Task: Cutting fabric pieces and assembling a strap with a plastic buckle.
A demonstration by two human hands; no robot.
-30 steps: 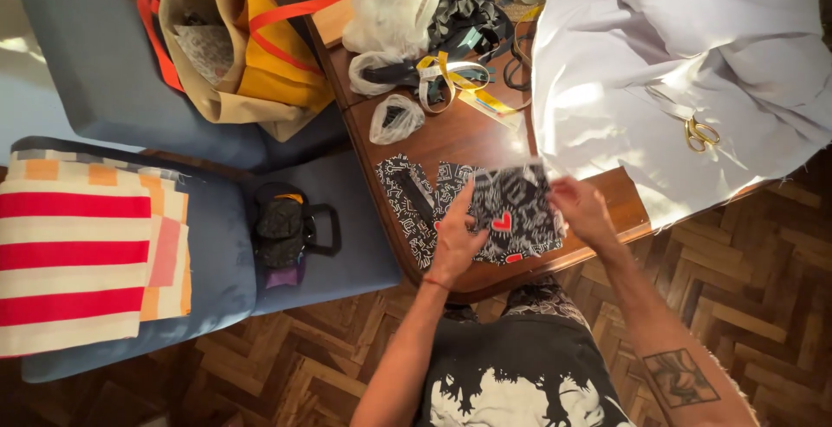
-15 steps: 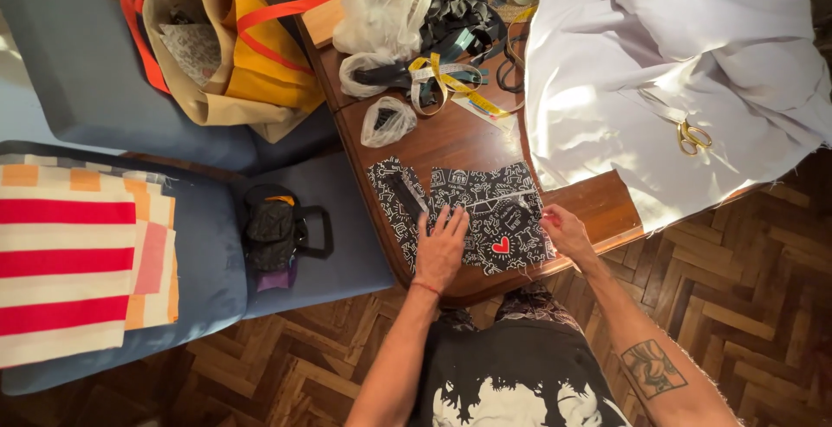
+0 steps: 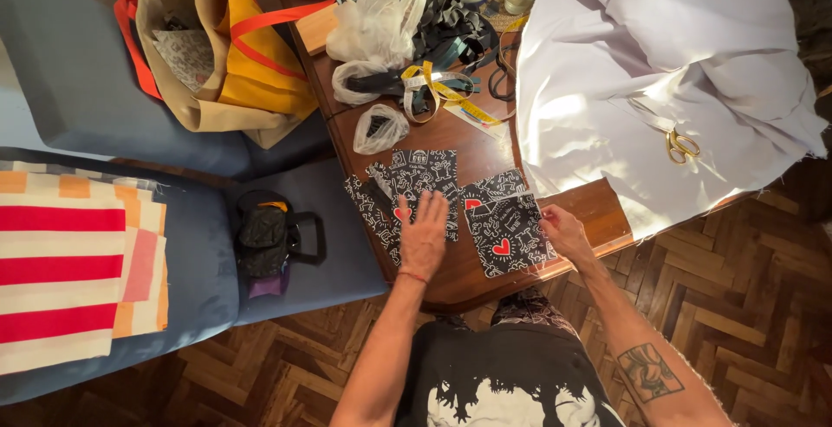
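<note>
Black fabric pieces with white doodles and red hearts lie on a brown wooden table (image 3: 472,275). My left hand (image 3: 425,236) lies flat, fingers spread, on the left pile of fabric pieces (image 3: 407,186). My right hand (image 3: 563,232) pinches the right edge of a separate square piece (image 3: 505,229) with a red heart, lying flat on the table beside the pile.
A white cloth (image 3: 659,71) with gold scissors (image 3: 680,145) covers the table's right side. A yellow tape measure (image 3: 442,89), plastic bags (image 3: 377,24) and dark straps lie at the back. A blue sofa (image 3: 78,89) to the left holds a tote bag (image 3: 221,45), a small black bag (image 3: 264,241) and striped fabric (image 3: 69,262).
The square piece, held up a second ago, was laid down and slid to the right, away from the pile. My left hand moved left onto the pile.
</note>
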